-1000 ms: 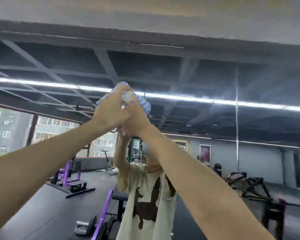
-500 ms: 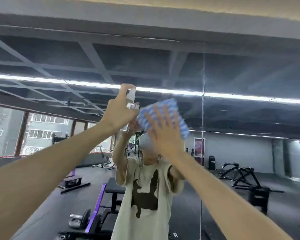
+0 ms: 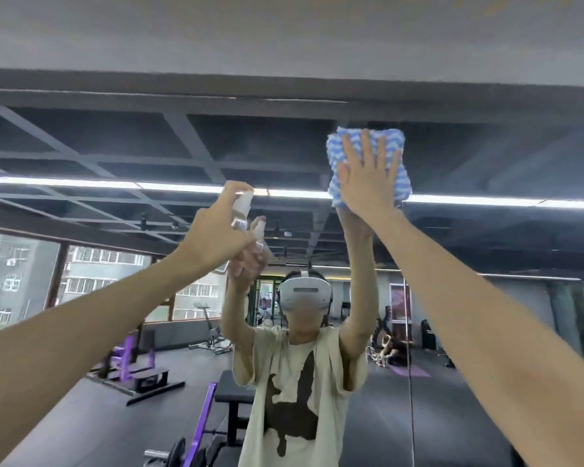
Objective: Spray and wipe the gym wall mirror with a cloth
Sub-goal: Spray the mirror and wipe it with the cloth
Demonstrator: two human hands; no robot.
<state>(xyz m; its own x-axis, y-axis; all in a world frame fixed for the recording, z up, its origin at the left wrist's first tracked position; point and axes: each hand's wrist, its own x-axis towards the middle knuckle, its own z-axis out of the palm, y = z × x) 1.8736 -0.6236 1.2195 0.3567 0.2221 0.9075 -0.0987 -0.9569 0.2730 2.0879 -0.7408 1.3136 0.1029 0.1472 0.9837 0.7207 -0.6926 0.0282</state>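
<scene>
Drawn apart since half a second ago, when cloth and bottle sat almost together. At left: wrapped tight around the spray bottle (image 3: pixel 242 204) with the left grip (image 3: pixel 216 234), one finger over the nozzle top, held just off the mirror (image 3: pixel 81 146). At right: swept upward and rightward, now pressing the blue-and-white cloth (image 3: pixel 398 153) flat to the glass near its top edge with the right grip (image 3: pixel 368 183), fingers straight and spread. Probably wiping the upper pane, spraying paused.
</scene>
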